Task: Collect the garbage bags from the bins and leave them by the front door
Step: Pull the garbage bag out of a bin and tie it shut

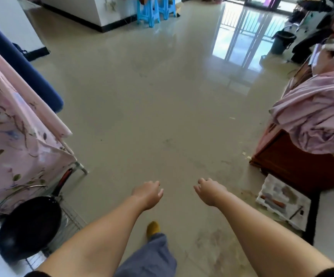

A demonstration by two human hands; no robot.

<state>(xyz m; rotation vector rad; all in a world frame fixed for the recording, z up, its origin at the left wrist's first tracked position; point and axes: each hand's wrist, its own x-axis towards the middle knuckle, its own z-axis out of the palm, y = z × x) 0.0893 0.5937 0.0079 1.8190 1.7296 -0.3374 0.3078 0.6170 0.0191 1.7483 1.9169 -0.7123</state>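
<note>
Reaching forward over the floor (pixel 162 100): two hands, left hand (pixel 149 193) and right hand (pixel 210 191), both empty, fingers loosely curled. Below them, one yellow slipper (pixel 152 228). Left of the left hand: one black pan (pixel 30 224) beside one pink floral cloth (pixel 12 140). Right of the right hand: one white foam tray (pixel 282 201). Far ahead, right: one dark-lined bin (pixel 283 42). Far ahead, left: two blue stools (pixel 156 9). No legible writing.

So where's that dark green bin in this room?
In the head view the dark green bin stands on the floor at the far right, beside the bright glass doors and just left of the cluttered furniture along the right wall.
</note>
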